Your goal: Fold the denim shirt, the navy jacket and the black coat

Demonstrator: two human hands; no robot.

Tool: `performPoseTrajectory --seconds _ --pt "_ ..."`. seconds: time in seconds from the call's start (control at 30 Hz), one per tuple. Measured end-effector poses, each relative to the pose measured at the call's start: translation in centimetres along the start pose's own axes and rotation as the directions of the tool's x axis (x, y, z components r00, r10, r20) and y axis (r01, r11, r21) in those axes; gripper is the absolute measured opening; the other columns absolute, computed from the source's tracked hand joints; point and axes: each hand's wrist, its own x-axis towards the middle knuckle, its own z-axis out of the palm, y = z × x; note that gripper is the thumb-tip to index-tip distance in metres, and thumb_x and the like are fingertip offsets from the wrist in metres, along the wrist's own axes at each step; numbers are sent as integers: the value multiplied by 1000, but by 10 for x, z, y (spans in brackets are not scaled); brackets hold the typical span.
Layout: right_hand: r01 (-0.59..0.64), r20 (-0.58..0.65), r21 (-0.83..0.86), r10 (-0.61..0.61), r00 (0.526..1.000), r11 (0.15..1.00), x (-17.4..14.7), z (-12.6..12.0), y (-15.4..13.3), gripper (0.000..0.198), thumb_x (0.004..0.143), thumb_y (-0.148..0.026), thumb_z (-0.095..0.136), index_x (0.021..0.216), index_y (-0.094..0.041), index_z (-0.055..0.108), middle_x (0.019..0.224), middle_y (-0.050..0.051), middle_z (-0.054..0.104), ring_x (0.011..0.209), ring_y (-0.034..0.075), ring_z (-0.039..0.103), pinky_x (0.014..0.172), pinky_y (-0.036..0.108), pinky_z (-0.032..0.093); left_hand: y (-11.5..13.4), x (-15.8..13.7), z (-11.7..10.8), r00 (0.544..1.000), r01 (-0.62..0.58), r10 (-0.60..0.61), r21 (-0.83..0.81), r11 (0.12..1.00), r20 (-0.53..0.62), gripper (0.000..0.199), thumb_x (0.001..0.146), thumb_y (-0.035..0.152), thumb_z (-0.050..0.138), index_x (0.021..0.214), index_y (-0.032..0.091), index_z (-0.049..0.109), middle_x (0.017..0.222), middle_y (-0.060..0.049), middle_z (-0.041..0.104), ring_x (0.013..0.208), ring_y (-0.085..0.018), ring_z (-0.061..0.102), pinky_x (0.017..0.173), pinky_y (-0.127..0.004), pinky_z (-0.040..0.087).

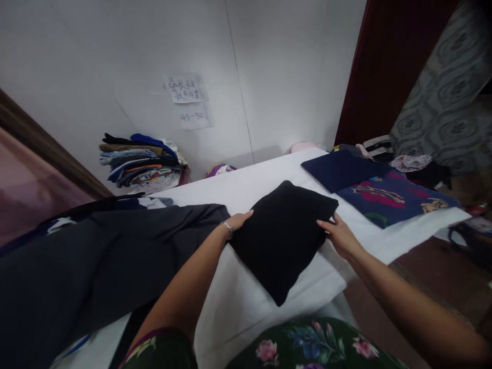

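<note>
A black garment (286, 241), folded into a compact block, lies or is held just above the white-covered table (253, 179); any gap beneath it is hard to judge. At its left edge, my left hand (240, 220) has closed with the thumb over the cloth and the other fingers mostly hidden. My right hand (338, 233) pinches the right corner between thumb and fingers. To the left of my left hand spreads a large dark grey garment (115, 246). Beyond my right hand lie a folded navy garment (338, 169) and a blue patterned garment (388, 197).
A tall stack of folded clothes (144, 161) stands against the wall at the back left. Handwritten paper notes (188, 88) hang on the white wall. More clothes (411, 163) are heaped at the far right. The table's near edge is close to my body.
</note>
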Motion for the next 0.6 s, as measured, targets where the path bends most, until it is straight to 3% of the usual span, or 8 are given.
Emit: performPoseTrajectory --seconds 0.1,0.17,0.3,0.37,0.43,0.5,0.6 --pt "54 97 -32 -50 994 998 42 5 -16 79 65 -22 72 137 -29 42 91 0 72 86 20 67 74 31 52 -10 -24 5 996 34 -15 -221 975 90 63 71 71 57 91 13 71 100 -12 73 94 -27 67 82 -33 53" --pt "67 190 -78 -51 981 995 74 10 -30 83 65 -19 69 141 -27 37 85 -1 72 80 20 67 74 32 52 -16 -41 18 996 43 -13 -366 930 84 57 73 65 60 93 13 68 98 -12 73 90 -26 68 78 -34 54" --pt "78 323 -296 23 946 952 134 38 -68 83 70 -14 60 147 -21 29 87 4 72 72 19 66 70 34 53 -18 -76 75 995 102 -75 -674 732 69 47 80 54 61 108 15 58 94 -11 71 74 -20 69 67 -34 56" --pt "157 445 -439 62 893 885 156 61 -87 83 73 -13 57 149 -21 24 93 7 71 70 20 66 68 37 54 -12 -90 113 991 127 -112 -765 631 73 49 83 53 59 112 14 51 88 -11 70 62 -18 66 62 -34 56" --pt "300 570 -563 99 816 770 170 87 -99 81 75 -13 56 149 -21 24 104 10 70 77 21 67 72 39 55 -1 -97 151 982 152 -178 -843 517 68 54 84 52 58 117 12 44 85 -11 67 57 -17 65 63 -35 56" --pt "470 628 -689 130 767 552 176 111 -98 78 74 -9 55 147 -22 30 115 10 66 90 23 66 81 39 54 12 -97 179 973 223 -157 -882 415 172 58 85 53 56 120 10 41 90 -14 66 64 -19 68 68 -36 56" --pt "575 608 -787 124 784 223 173 132 -76 73 70 -3 54 140 -21 44 122 10 63 107 27 61 94 42 48 25 -92 196 933 342 -38 -849 403 358 51 90 52 46 115 7 46 103 -21 63 73 -21 70 73 -36 55"
